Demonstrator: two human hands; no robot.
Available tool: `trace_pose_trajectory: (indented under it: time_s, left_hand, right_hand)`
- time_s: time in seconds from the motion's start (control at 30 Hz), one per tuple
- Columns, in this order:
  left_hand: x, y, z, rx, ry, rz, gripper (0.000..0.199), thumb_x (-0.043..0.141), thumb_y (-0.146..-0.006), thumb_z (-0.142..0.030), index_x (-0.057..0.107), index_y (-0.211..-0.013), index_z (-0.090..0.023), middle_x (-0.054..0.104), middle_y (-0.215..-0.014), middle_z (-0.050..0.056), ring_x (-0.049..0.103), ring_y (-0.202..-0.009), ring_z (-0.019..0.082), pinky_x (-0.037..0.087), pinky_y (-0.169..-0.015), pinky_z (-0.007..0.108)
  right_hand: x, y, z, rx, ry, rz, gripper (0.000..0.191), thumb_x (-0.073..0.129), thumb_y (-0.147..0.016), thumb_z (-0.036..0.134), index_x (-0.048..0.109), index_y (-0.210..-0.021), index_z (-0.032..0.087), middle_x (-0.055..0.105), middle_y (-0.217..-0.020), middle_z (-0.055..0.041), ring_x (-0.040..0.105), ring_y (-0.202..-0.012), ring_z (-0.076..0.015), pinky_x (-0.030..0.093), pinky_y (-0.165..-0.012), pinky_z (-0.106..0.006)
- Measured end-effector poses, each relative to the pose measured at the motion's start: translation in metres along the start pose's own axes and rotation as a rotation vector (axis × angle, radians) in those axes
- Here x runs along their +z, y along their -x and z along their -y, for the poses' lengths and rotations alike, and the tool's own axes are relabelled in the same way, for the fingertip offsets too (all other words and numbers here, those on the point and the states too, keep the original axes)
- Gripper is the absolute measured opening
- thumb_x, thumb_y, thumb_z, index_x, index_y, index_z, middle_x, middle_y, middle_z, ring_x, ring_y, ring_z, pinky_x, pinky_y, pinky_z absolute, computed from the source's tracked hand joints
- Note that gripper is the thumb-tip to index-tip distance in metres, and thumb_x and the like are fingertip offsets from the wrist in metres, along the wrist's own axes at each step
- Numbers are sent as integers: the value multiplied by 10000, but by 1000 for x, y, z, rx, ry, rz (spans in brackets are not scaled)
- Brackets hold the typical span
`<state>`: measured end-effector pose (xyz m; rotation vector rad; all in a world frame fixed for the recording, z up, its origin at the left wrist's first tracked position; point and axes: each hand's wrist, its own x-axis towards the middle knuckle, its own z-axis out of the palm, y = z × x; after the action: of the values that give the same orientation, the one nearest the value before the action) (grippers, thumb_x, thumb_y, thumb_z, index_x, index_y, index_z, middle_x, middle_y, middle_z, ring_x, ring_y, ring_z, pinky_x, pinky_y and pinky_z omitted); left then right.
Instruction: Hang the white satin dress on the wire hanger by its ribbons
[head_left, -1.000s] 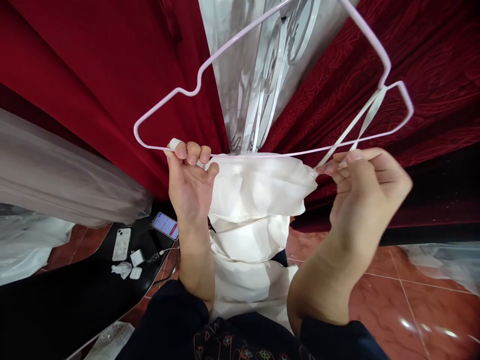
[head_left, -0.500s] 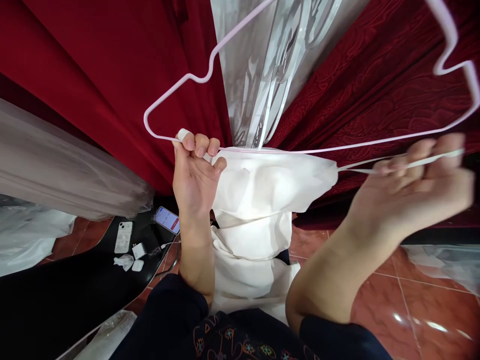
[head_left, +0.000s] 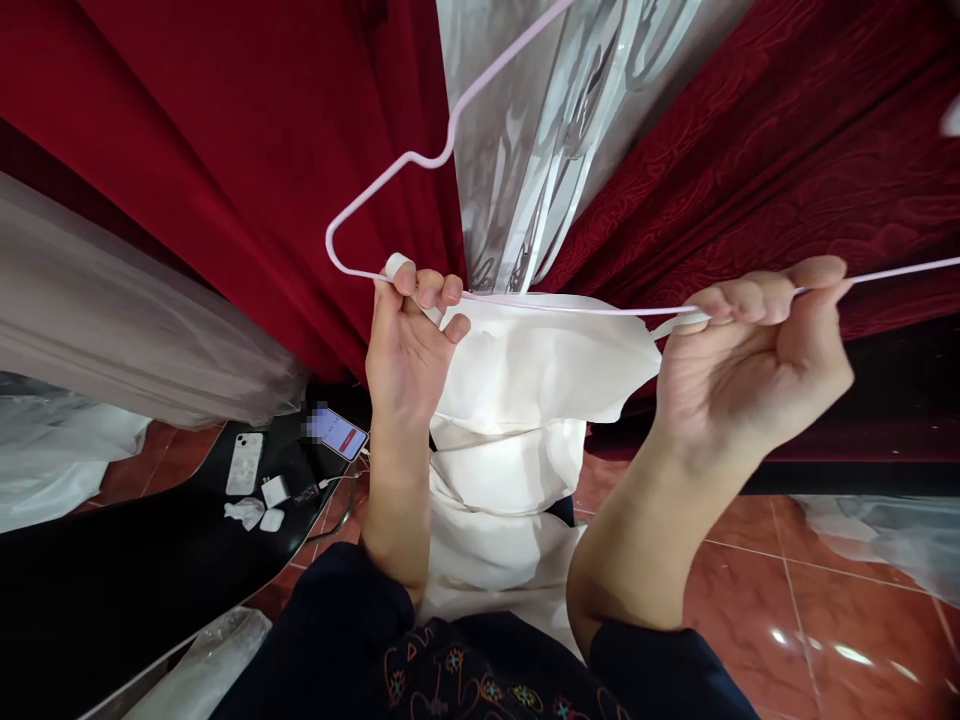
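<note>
Hanger [head_left: 600, 311] gripped in fingers [head_left: 430, 289], white cloth [head_left: 540, 360] below

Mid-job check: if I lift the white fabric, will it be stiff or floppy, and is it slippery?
The white fabric will probably be floppy: it sags in soft, loose folds below the hanger. It may be somewhat slippery, as its surface looks smooth.

Pale pink hanger [head_left: 369, 189], rumpled white garment [head_left: 540, 365] along its lower bar [head_left: 592, 311].
</note>
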<state>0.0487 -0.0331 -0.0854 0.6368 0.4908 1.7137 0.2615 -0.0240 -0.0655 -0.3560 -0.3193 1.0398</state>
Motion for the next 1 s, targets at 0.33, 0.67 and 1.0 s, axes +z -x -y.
trace_pose_trajectory:
  time_s: [0.33,0.67,1.0]
  left_hand:
    - [-32,2,-43,458,-570,-188,362,480,-1041,-69,785,-1159,-223,792,-1142,38,735,-1044,172,449,-551,172]
    - [5,-14,-76,521,-976,127,424,866,-845,-120,725,-1245,-112,732,-1159,40,688,-1149,219,548,-1058,330]
    - [38,-42,-71,310,-961,163,322,575,-980,75,675,-771,-149,499,-753,-15,472,-767,102,418,-707,173]
  right_hand:
    - [-5,-1,1,31,17,-32,371,313,-1057,258,567,-813,139,236,-636,64,369,-527,-20,452,-564,-161]
    - [-10,-4,-5,34,2,18,326,342,-1046,250,563,-839,129,263,-639,67,366,-535,-17,437,-560,-163]
    - [-9,-7,-3,21,7,42,383,290,-1059,253,567,-824,132,258,-625,68,371,-523,-22,444,-563,-165]
